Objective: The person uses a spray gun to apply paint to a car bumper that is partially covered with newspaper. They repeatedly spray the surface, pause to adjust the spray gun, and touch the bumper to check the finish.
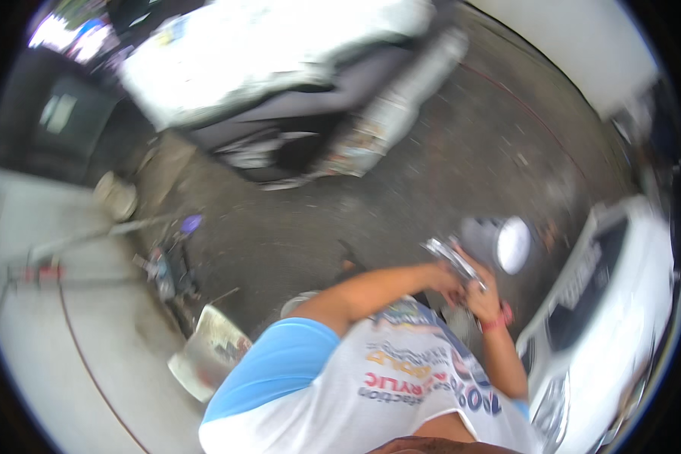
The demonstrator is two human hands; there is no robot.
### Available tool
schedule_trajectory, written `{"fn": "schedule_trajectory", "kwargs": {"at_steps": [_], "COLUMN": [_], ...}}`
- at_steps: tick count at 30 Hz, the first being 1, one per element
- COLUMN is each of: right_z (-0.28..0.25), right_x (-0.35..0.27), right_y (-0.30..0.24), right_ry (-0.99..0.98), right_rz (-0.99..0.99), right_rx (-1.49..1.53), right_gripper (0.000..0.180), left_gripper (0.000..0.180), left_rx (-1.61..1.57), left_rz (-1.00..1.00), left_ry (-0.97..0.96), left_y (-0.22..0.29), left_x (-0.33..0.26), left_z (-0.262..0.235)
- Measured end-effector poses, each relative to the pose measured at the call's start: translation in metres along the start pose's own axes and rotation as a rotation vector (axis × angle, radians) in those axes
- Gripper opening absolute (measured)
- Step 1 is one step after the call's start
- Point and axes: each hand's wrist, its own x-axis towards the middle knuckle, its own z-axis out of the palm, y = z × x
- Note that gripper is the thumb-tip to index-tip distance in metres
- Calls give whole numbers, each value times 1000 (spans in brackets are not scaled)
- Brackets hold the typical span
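Note:
A shiny metal spray gun [455, 262], blurred by motion, is held in front of my body, right of the middle. My right hand [483, 293], with a red band at the wrist, is closed around it. Against its near side, my left hand [445, 281] also has its fingers curled in on the gun. Just beyond the right fingers is a grey cup [478, 236] with a round white end. Whether that cup is joined to the gun I cannot tell. Parts of both hands' fingers are blurred or hidden.
A car part-covered by white sheeting [272, 57] stands ahead, paper masking [359, 144] along its lower edge. A white car [620, 280] is close on my right. A thin red hose [522, 106] crosses the floor. On the left are a white bucket [115, 197] and a stained container [212, 352].

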Motion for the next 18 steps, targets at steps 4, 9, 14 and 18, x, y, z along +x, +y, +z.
{"fn": "schedule_trajectory", "kwargs": {"at_steps": [4,9,14,18], "right_z": [-44,-71,-67,-73], "right_x": [-49,-37,-61,-78], "right_y": [5,39,63,62], "right_ry": [13,-39,122,130], "right_rz": [-1,-299,-436,-348], "right_rx": [-106,-56,0,-39], "right_gripper": [64,57,54,52], "left_gripper": [40,39,38,38], "left_rx": [-400,-314,-253,-248], "left_rz": [-203,-325,-387,-389], "left_ry": [203,367,378,396], "left_y": [-14,25,40,44], "left_x": [14,2,5,2], "left_z": [22,26,27,25]}}
